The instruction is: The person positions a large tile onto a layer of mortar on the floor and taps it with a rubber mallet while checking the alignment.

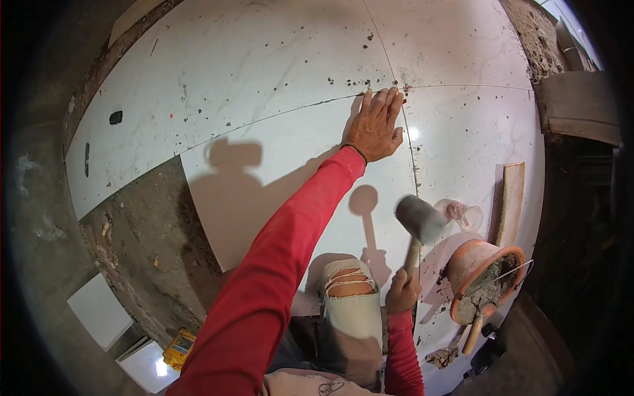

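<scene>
My left hand (pixel 378 125) lies on a large white floor tile (pixel 277 171), with its fingers stretched toward the far right corner where several tile joints meet. It holds nothing. Nearer to me, my right hand (pixel 403 290) is wrapped round the wooden handle of a rubber mallet (pixel 422 219). The mallet's dark head is slightly blurred and hangs above the right side of the tile, close to the joint. Its shadow falls on the tile to the left of it. My knee in torn jeans (pixel 350 297) is at the tile's near edge.
An orange bucket (pixel 460 267) of wet mortar with a wooden-handled tool (pixel 473 335) stands at right. Beyond it are a clear plastic container (pixel 470 216) and a wooden board (pixel 510 204). Bare ground (pixel 152 231) borders the tile's left. A yellow tool (pixel 178 350) lies lower left; crumbs dot far tiles.
</scene>
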### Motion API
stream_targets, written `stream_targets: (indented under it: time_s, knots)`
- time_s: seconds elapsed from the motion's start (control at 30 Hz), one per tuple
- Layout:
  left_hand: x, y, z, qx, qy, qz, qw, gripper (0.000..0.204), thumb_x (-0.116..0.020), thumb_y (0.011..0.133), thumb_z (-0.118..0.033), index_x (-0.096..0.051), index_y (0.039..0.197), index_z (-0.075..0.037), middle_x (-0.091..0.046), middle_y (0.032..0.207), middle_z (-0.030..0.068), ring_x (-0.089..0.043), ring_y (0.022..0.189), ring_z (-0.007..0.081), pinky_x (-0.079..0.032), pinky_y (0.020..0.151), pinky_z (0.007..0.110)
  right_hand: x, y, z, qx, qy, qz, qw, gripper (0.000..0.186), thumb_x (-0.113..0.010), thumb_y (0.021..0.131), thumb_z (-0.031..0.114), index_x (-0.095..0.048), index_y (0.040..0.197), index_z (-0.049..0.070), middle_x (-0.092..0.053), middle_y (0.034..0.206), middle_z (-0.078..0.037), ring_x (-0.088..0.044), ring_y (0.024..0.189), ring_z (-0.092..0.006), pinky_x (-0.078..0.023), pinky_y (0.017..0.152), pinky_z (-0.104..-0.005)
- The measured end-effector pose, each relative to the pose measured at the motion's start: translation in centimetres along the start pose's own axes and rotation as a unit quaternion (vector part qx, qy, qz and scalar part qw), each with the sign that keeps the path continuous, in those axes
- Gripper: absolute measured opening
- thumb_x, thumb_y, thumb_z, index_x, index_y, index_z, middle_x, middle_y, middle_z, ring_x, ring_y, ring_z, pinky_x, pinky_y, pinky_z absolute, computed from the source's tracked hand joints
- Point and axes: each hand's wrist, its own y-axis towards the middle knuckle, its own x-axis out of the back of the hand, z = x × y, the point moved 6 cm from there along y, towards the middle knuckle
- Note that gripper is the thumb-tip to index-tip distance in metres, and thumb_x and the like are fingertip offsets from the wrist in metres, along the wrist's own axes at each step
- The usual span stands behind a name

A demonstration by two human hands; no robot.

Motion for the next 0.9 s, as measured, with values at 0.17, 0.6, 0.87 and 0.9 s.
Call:
stream_targets:
  time_s: [0.17, 0.6, 0.87, 0.9]
  knots:
    - [-0.2, -0.4, 0.3, -0.005, 0.007, 0.019, 1.0, 0.07, -0.052, 0.087, -0.042, -0.039, 0.142, -0.001, -0.042, 0.147, 0.0124, -0.036, 0.135, 0.024, -0.021, 0.116, 0.05, 0.7, -1.1, 0.5, 0.111, 0.226, -0.113, 0.961, 0.031, -0.052, 0.1, 0.029, -0.059, 0.089, 0.0, -0.059, 0.066, -0.009, -0.055, 0.052, -0.0229, -0.042, 0.049, -0.0336]
    - [-0.3, -0.3, 0.9, 0.011, -0.052, 0.048, 0.997, 0.073, -0.052, 0.089, -0.043, -0.035, 0.146, -0.001, -0.034, 0.153, 0.0153, -0.03, 0.141, 0.0295, -0.022, 0.116, 0.053, -1.9, 0.6, -2.6, 0.147, -0.114, 0.002, 0.983, 0.043, -0.049, 0.102, 0.039, -0.06, 0.093, -0.001, -0.049, 0.066, -0.005, -0.046, 0.053, -0.0165, -0.037, 0.048, -0.0348]
    - [2.2, -5.7, 3.7, 0.065, -0.111, -0.015, 0.992, 0.064, -0.056, 0.089, -0.045, -0.042, 0.143, -0.013, -0.032, 0.154, 0.0092, -0.024, 0.144, 0.0298, -0.02, 0.114, 0.058, 0.6, 3.6, 8.3, 0.134, 0.141, -0.125, 0.973, 0.039, -0.047, 0.103, 0.034, -0.052, 0.084, 0.001, -0.047, 0.065, -0.001, -0.041, 0.054, -0.0072, -0.031, 0.047, -0.0256]
    - [2.8, -7.2, 4.6, 0.069, -0.108, -0.017, 0.992, 0.064, -0.056, 0.089, -0.045, -0.042, 0.143, -0.013, -0.032, 0.154, 0.0092, -0.024, 0.144, 0.0298, -0.02, 0.114, 0.058, 1.2, 3.9, 8.4, 0.16, 0.147, -0.069, 0.974, 0.042, -0.046, 0.104, 0.037, -0.053, 0.086, 0.0, -0.049, 0.069, -0.004, -0.043, 0.058, -0.0089, -0.033, 0.049, -0.0252]
